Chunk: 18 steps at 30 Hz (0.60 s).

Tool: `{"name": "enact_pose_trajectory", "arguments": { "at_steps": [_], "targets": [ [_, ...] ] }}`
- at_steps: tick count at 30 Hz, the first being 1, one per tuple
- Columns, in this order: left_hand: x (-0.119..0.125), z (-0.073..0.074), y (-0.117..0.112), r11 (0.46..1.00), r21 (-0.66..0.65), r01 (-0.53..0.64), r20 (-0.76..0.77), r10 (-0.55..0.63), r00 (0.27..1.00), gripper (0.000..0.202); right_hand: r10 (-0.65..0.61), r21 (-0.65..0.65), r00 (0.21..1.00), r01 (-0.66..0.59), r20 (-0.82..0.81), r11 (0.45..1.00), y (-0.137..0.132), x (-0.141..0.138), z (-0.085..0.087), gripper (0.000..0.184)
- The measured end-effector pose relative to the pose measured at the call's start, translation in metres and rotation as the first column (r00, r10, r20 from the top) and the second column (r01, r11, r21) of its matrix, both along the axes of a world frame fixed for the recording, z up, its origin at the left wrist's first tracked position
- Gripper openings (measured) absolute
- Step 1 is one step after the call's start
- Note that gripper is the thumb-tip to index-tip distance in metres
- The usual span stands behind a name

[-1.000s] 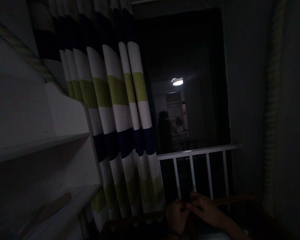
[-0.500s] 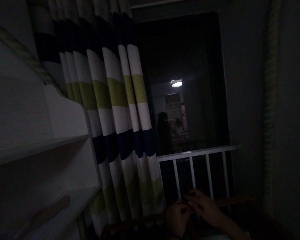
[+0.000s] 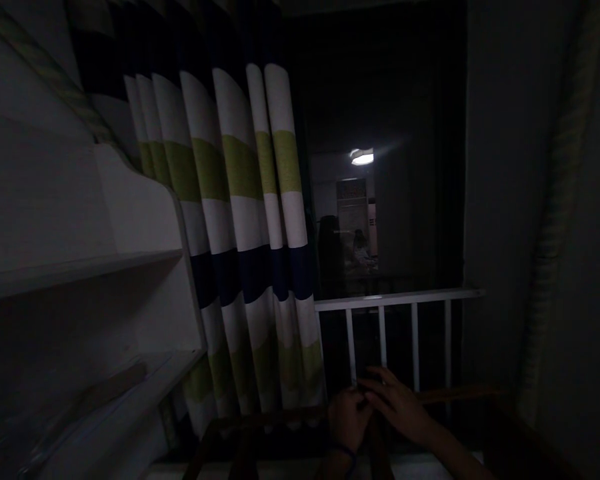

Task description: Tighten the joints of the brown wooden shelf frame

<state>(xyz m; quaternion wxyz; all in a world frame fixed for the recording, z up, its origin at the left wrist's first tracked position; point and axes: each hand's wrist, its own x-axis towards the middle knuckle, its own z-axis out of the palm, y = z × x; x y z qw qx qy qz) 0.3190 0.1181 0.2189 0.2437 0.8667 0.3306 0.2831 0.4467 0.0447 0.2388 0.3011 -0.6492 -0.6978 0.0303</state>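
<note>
We observe two bare hands at the lower middle of the head view, in low light. The left hand (image 3: pixel 349 417) has its fingers curled inward, and a dark band (image 3: pixel 349 459) encircles its wrist. The right hand (image 3: pixel 400 408) enters from the lower right, with its fingers partly extended toward the left hand. The two hands meet at the fingertips; whether either is clamped on a small item, we cannot tell, since the area between them is too dark.

We locate the brown wooden frame (image 3: pixel 280 418) at the hands: one rail runs to the left of the left hand, another section extends to the right behind the right hand, and an upright stands below the point where the hands meet. Contact between the hands and the frame cannot be confirmed.

Beyond the hands we find a white railing (image 3: pixel 405 298) with vertical bars, set before a dark window (image 3: pixel 410 220). A bright lamp (image 3: pixel 363 157) shows in the pane. To the left hangs a curtain (image 3: pixel 245 220) banded in white, green and navy, and beside it stands a white shelf unit (image 3: pixel 147 207). A brown item (image 3: pixel 115 387) lies on the lower shelf.
</note>
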Motion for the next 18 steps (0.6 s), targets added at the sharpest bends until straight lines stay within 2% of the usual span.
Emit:
{"name": "enact_pose_trajectory", "arguments": {
  "at_steps": [4, 8, 11, 15, 18],
  "targets": [
    [0.002, -0.004, 0.002, 1.0, 0.015, 0.017, 0.074, -0.018, 0.997, 0.021, -0.03, -0.015, 0.998, 0.03, 0.05, 0.999, -0.001, 0.004, 0.0, 0.044],
    [0.001, -0.006, 0.002, 0.999, 0.03, -0.032, 0.041, 0.03, 0.999, 0.023, 0.054, 0.06, 0.998, -0.056, 0.034, 0.997, -0.004, 0.002, 0.004, 0.041],
    [0.0, -0.008, 0.002, 0.996, 0.038, -0.086, 0.011, 0.085, 0.996, 0.022, 0.102, 0.059, 0.994, -0.104, 0.031, 0.993, -0.002, -0.002, 0.006, 0.039],
    [0.001, -0.007, 0.003, 0.996, 0.031, -0.085, -0.05, 0.086, 0.995, 0.021, 0.049, 0.027, 0.997, -0.051, 0.057, 0.998, 0.004, -0.004, 0.002, 0.041],
    [0.0, -0.002, 0.002, 0.998, 0.036, -0.043, -0.057, 0.045, 0.997, 0.022, -0.047, 0.038, 0.996, 0.044, 0.079, 0.998, 0.008, -0.001, -0.002, 0.043]
  ]
}}
